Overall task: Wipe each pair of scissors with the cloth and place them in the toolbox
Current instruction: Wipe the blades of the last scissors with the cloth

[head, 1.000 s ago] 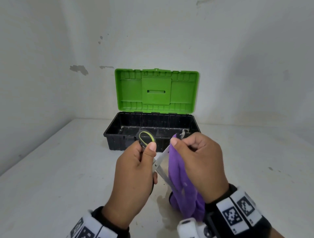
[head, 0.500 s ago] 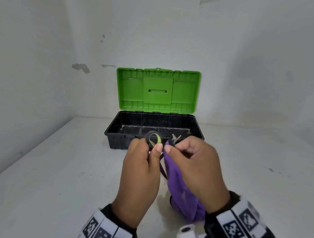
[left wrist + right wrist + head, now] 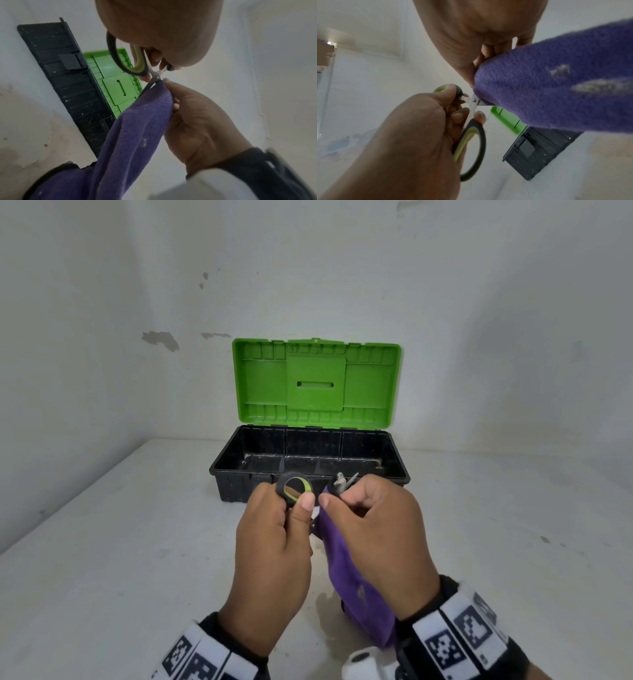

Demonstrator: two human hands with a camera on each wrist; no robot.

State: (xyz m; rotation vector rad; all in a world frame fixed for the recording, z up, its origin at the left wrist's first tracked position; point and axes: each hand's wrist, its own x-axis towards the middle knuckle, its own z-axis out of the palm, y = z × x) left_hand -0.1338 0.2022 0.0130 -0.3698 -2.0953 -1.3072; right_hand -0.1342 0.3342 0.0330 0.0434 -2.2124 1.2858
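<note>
My left hand (image 3: pixel 274 546) grips the black-and-green handles of a pair of scissors (image 3: pixel 294 488) in front of the toolbox. My right hand (image 3: pixel 373 535) pinches a purple cloth (image 3: pixel 356 583) around the blades, right up by the pivot. The blades are mostly hidden under the cloth; in the right wrist view only the pivot of the scissors (image 3: pixel 475 100) and the handle loop show beside the cloth (image 3: pixel 556 88). The left wrist view shows the scissors (image 3: pixel 137 63) above the cloth (image 3: pixel 137 121). The toolbox (image 3: pixel 310 463) is black with an upright green lid, and I see no tool in the part of its floor that shows.
The toolbox stands near the back wall on a white table (image 3: pixel 120 542). Walls close in at the back and left. A small dark speck (image 3: pixel 544 539) lies on the table at the right.
My right hand has slid the cloth up the blades toward the pivot, and both hands have drawn closer together. The bare blade seen a second ago is now covered.
</note>
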